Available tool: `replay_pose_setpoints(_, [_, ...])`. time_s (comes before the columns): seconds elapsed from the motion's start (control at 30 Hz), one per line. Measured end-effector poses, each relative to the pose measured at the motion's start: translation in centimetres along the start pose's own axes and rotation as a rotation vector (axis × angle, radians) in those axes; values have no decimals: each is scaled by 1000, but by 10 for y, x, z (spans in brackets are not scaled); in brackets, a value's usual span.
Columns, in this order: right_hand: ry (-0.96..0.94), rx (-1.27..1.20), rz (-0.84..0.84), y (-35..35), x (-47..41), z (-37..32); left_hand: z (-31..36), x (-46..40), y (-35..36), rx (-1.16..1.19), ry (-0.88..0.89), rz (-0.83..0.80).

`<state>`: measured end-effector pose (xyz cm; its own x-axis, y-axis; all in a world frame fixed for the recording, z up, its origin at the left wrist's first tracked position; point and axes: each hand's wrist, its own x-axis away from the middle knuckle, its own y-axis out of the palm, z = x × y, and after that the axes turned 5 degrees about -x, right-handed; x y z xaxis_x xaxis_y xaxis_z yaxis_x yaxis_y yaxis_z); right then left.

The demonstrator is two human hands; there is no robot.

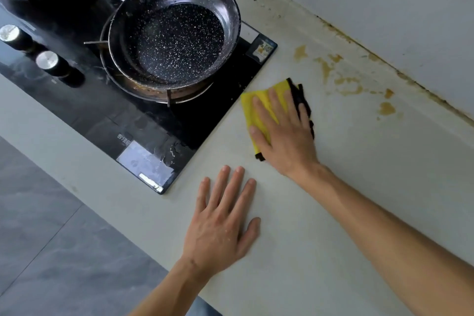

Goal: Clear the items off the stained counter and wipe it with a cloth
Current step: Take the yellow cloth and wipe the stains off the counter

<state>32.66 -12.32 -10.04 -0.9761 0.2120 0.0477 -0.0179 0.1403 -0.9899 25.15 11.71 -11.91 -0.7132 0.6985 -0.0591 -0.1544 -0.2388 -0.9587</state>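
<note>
Both hands flat, fingers straight: right hand presses yellow cloth on worktop beside hob, left hand rests bare, holds nothing. Wiping step; next, push cloth far-right onto brown stains

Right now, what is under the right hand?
Under the right hand, fingers straight, lies a folded yellow cloth with black edging, pressed flat on the pale stained counter. The counter beneath the cloth is covered, so any stains there cannot be seen.

One head-worn view looks steeply down, close over the counter; the stove fills the frame's upper left.
</note>
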Motion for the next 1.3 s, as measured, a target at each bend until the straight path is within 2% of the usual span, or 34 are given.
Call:
replay_pose_setpoints(0.1, [-115,-33,-43,-4,-23,10,-2,1,5,-9,12,26])
replay_pose_setpoints(0.23, [70,-75,-31,-15,-89,46,-2,0,6,-13,14,41])
replay_pose_setpoints(0.33, [135,-88,-25,-21,-116,67,0,-2,3,-13,10,40])
replay_pose_setpoints(0.5, [297,-114,9,-20,-74,57,-1,-1,1,-17,5,16])
replay_pose_setpoints(0.63, [67,-76,-77,-20,-19,68,-2,-1,1,-40,2,-4])
replay_pose_setpoints(0.77, [235,-65,-72,-36,-56,115,-1,-2,1,-46,3,-3])
replay_pose_setpoints(0.9, [330,-81,0,-29,-74,98,1,-4,-1,-56,1,-4])
replay_pose_setpoints(0.97, [307,-106,-15,-28,-66,96,1,-3,-1,-65,-3,-6])
replay_pose_setpoints(1.07, [252,-109,-59,-36,-26,134,1,-3,-2,-76,0,-14])
replay_pose_setpoints(1.2, [505,-76,7,-36,41,174,5,-3,-5,-83,-10,-34])
replay_pose_setpoints(1.3, [696,-91,81,-31,30,158,6,-3,-6,-86,-18,-46])
